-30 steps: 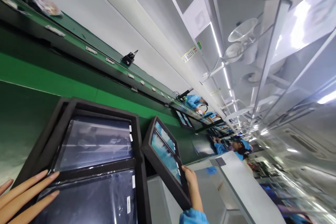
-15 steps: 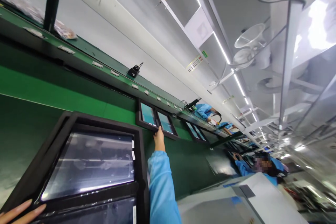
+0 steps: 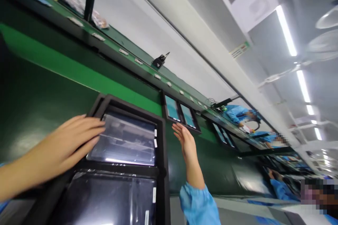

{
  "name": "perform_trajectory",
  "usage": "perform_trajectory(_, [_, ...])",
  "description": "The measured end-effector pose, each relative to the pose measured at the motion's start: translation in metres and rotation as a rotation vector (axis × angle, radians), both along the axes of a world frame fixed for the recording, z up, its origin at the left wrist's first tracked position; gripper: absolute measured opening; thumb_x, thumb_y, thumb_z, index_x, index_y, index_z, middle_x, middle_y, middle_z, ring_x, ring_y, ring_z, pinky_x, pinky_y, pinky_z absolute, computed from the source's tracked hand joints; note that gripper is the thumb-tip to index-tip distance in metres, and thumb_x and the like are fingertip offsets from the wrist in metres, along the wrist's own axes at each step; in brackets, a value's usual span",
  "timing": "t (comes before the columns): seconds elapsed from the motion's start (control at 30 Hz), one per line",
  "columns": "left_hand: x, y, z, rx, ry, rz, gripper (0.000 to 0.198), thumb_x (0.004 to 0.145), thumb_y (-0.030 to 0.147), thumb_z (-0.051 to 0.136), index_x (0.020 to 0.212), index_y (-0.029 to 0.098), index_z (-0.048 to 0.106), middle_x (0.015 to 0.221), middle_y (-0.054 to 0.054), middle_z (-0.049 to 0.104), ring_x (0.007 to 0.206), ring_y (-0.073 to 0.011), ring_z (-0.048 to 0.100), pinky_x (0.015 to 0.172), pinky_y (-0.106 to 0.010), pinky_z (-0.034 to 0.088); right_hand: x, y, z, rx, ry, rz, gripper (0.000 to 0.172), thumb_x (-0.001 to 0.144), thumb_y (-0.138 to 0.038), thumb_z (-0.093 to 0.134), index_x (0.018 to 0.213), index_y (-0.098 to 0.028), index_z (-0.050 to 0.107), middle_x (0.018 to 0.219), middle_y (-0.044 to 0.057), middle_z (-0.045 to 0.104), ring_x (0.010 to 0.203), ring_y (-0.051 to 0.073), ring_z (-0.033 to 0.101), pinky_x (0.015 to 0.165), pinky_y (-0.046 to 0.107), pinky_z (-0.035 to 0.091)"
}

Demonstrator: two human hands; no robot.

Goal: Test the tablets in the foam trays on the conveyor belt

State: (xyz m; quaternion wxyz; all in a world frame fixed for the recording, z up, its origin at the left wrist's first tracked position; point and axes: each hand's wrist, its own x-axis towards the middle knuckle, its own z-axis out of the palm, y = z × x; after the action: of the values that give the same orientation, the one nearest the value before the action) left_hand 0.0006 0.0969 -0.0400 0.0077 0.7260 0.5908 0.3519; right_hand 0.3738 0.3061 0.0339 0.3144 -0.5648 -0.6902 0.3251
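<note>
A black foam tray [image 3: 165, 168] sits close in front of me, with two dark flat screens [image 3: 126, 139] in its compartments, each bearing small white labels. My left hand [image 3: 74, 140] lies over the tray's left edge, its fingers stretched out and their tips by the upper screen. My right hand [image 3: 186, 144] is raised to the right of this tray, fingers straight and holding nothing. Just beyond its fingertips stands a smaller-looking black tray [image 3: 165, 109] with two teal-faced screens [image 3: 173, 108]. Whether the fingertips touch that tray I cannot tell.
Another tray with screens [image 3: 223, 135] stands farther along the green bench [image 3: 211, 165]. A shelf with a small black device [image 3: 160, 61] runs behind. Co-workers in blue sleeves [image 3: 236, 112] work farther down. A pale grey surface [image 3: 237, 214] borders the bench at lower right.
My right hand has come off the edge of the far tray and opened. My left hand has moved up and farther into view over the near tray. The camera view has shifted.
</note>
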Motion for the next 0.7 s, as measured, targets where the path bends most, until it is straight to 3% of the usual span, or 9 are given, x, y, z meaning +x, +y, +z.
perform_trajectory(0.07, [-0.004,0.05,0.024,-0.053,0.146,-0.04,0.042,0.101,0.033,0.034,0.123,0.022,0.068,0.126,-0.006,0.07,0.117,-0.0263,0.062,0.104,-0.044,0.046,-0.027,-0.051,0.01,0.009,-0.013,0.166,0.043,0.097,-0.055,0.053,0.116,-0.021,0.071,0.127,0.013,0.071,0.125,0.028,0.063,0.11,0.045,0.047])
perform_trajectory(0.13, [-0.003,0.091,0.036,-0.1,0.253,-0.023,0.042,0.099,0.032,0.035,0.104,0.017,0.073,0.107,-0.012,0.074,0.102,-0.0308,0.065,0.086,-0.046,0.049,-0.058,-0.102,0.016,0.208,-0.207,0.513,0.03,0.1,-0.037,0.053,0.121,-0.024,0.069,0.135,0.011,0.066,0.133,0.027,0.056,0.115,0.05,0.042])
perform_trajectory(0.2, [0.0,0.113,0.038,-0.14,0.296,-0.031,0.039,0.098,0.03,0.037,0.088,0.015,0.072,0.091,-0.014,0.073,0.093,-0.0311,0.065,0.085,-0.047,0.046,-0.089,-0.141,0.015,0.356,-0.328,0.761,0.029,0.099,-0.027,0.053,0.123,-0.019,0.067,0.142,0.014,0.061,0.144,0.029,0.045,0.118,0.052,0.039])
perform_trajectory(0.27, [0.002,0.119,0.036,-0.17,0.318,-0.035,0.038,0.097,0.03,0.039,0.08,0.014,0.069,0.085,-0.014,0.072,0.087,-0.0301,0.065,0.086,-0.048,0.043,-0.113,-0.163,0.008,0.399,-0.401,0.901,0.03,0.099,-0.028,0.054,0.122,-0.014,0.066,0.146,0.019,0.056,0.15,0.032,0.035,0.118,0.055,0.04])
perform_trajectory(0.43, [-0.002,0.115,0.033,-0.208,0.296,0.013,0.033,0.1,0.036,0.039,0.092,0.015,0.062,0.087,-0.013,0.071,0.087,-0.0273,0.066,0.086,-0.043,0.041,-0.144,-0.167,-0.012,0.32,-0.497,0.976,0.042,0.097,-0.039,0.06,0.128,-0.011,0.061,0.155,0.022,0.044,0.156,0.039,0.016,0.118,0.064,0.035])
perform_trajectory(0.53, [-0.004,0.117,0.034,-0.218,0.264,0.041,0.032,0.101,0.039,0.039,0.103,0.014,0.057,0.086,-0.012,0.07,0.084,-0.0262,0.067,0.086,-0.041,0.041,-0.152,-0.166,-0.016,0.288,-0.501,0.995,0.043,0.096,-0.041,0.062,0.128,-0.012,0.06,0.158,0.022,0.041,0.156,0.039,0.013,0.12,0.065,0.031])
perform_trajectory(0.7, [-0.005,0.117,0.033,-0.226,0.25,0.054,0.03,0.101,0.038,0.038,0.103,0.013,0.055,0.083,-0.012,0.069,0.082,-0.0273,0.067,0.086,-0.041,0.041,-0.164,-0.169,-0.02,0.229,-0.504,1.012,0.042,0.093,-0.04,0.066,0.123,-0.011,0.061,0.159,0.021,0.039,0.156,0.039,0.011,0.12,0.066,0.029])
